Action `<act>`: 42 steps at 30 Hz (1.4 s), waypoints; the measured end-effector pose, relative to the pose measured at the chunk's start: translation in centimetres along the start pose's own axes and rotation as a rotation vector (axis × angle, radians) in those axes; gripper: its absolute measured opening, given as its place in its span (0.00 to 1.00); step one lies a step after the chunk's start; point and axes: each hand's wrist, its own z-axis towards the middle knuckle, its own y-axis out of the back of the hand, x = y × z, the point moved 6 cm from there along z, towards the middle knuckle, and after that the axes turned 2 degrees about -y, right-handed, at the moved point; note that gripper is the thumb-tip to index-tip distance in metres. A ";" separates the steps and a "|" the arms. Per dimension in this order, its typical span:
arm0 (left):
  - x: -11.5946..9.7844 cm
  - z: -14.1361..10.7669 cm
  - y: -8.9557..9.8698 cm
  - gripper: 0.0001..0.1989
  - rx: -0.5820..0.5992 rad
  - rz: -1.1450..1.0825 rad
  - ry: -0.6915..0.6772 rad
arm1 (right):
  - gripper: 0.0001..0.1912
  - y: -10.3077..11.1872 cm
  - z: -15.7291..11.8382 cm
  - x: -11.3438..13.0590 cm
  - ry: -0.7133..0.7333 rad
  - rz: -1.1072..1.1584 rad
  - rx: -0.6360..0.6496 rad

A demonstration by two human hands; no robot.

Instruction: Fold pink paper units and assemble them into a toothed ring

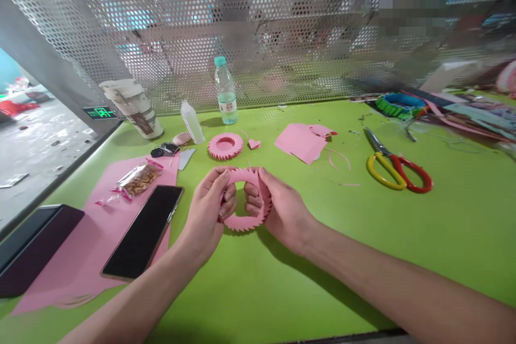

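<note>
Between both hands I hold a pink paper ring (243, 222) with a jagged, tooth-cut outer edge, raised just over the green table. My left hand (207, 207) grips its left side, thumb on top and fingers curled through the hole. On the right side, my right hand (286, 209) pinches it the same way, fingertips showing inside the opening. A second pink toothed ring (225, 146) lies just beyond my hands. Beside that ring rests a small folded pink paper heart (254, 144). Pink paper scraps (301, 142) lie farther right.
Scissors (397, 169) with yellow and red handles lie at right. Behind stand a water bottle (226, 91), a white glue bottle (192, 122) and a paper cup (135, 110). At left, a phone (143, 231) and a snack packet (139, 178) rest on pink paper (91, 236). Perforated metal mesh (181, 37) borders the back.
</note>
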 end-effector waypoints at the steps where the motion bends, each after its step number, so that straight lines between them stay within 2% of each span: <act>1: -0.1 0.0 0.0 0.12 -0.005 0.008 -0.002 | 0.15 -0.1 0.0 -0.1 -0.004 0.010 0.001; 7: -0.1 0.0 0.0 0.09 0.009 0.004 -0.020 | 0.19 -0.2 0.2 0.1 0.000 -0.064 0.018; 12: -0.5 0.0 1.1 0.05 -0.099 -0.025 -0.039 | 0.22 0.3 0.1 0.8 0.020 -0.126 0.028; 15: -0.8 -0.1 0.9 0.05 -0.048 -0.013 -0.011 | 0.23 0.5 0.0 0.8 0.004 -0.124 0.055; 18: -0.7 -0.2 0.5 0.11 0.025 0.043 0.030 | 0.24 0.1 -0.2 0.9 0.023 -0.154 0.090; 21: -0.4 -0.4 0.2 0.16 0.059 0.125 0.055 | 0.24 -0.2 -0.5 1.2 0.062 -0.212 0.063; 24: -0.2 -0.6 0.0 0.19 0.054 0.137 0.045 | 0.24 -0.3 -0.6 1.4 0.070 -0.228 0.040; 29: -0.2 -0.5 -0.1 0.19 0.038 0.119 0.011 | 0.22 -0.3 -0.4 1.3 0.058 -0.200 0.072; 33: -0.7 -0.2 0.7 0.15 -0.010 0.071 -0.014 | 0.28 -0.2 -0.3 1.1 0.052 -0.250 0.067; 36: -1.4 -0.2 0.9 0.11 0.024 0.150 -0.052 | 0.27 0.0 -0.5 1.3 0.053 -0.276 0.033; 42: -1.2 -0.6 0.3 0.19 0.053 0.312 -0.042 | 0.25 -0.2 -0.8 1.8 0.134 -0.380 0.035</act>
